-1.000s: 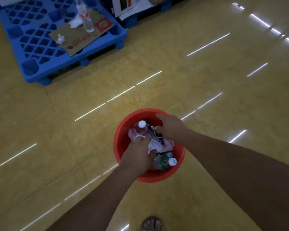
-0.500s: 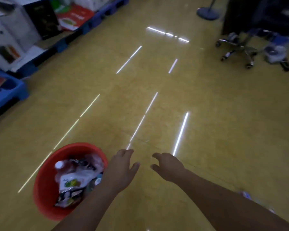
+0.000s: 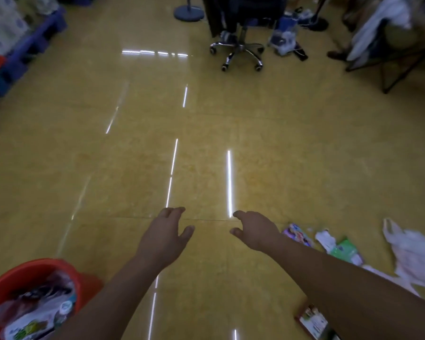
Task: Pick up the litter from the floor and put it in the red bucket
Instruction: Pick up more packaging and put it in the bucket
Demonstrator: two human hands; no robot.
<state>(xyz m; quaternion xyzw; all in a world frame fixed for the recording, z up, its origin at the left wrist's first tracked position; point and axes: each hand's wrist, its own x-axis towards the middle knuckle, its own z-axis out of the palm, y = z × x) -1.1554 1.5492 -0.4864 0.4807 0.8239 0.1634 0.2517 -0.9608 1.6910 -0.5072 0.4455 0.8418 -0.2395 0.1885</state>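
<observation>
I'm holding both hands out over the floor, left (image 3: 163, 238) and right (image 3: 255, 230), fingers loose and holding nothing. The bucket (image 3: 22, 276) is sitting near left, stuffed with wrappers. More litter (image 3: 339, 246) is lying to the right, plus a white bag (image 3: 412, 253).

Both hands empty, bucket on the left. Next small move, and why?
Probably move the right hand rightward and down onto the colourful wrapper beside it: this hand and the left hand are open, holding nothing, and that wrapper looks the nearest litter on the floor.
</observation>
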